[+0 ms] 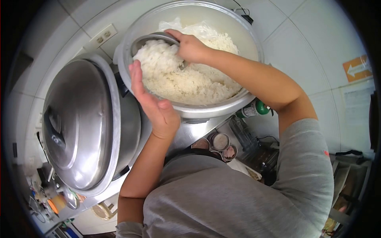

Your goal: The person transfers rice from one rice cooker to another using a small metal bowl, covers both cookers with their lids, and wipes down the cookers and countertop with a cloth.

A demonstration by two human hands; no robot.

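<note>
A wide metal pot (217, 108) holds a large heap of cooked white rice (194, 85). My right hand (193, 47) is closed on the rim of a metal bowl (152, 37), which lies tilted inside the pot. Whiter rice fills the bowl's mouth and meets the heap below, and the bowl's lower part is hidden. At the pot's near left rim, my left hand (154, 105) is raised with its fingers stretched out and holds nothing. A clear plastic bag (190, 28) lies along the far side of the rice.
A second large pot with a domed metal lid (81, 123) stands close on the left. Several small round containers (219, 141) sit below the counter edge. A green cylinder-shaped container (261, 108) is right of the rice pot. A wall outlet (104, 35) is behind.
</note>
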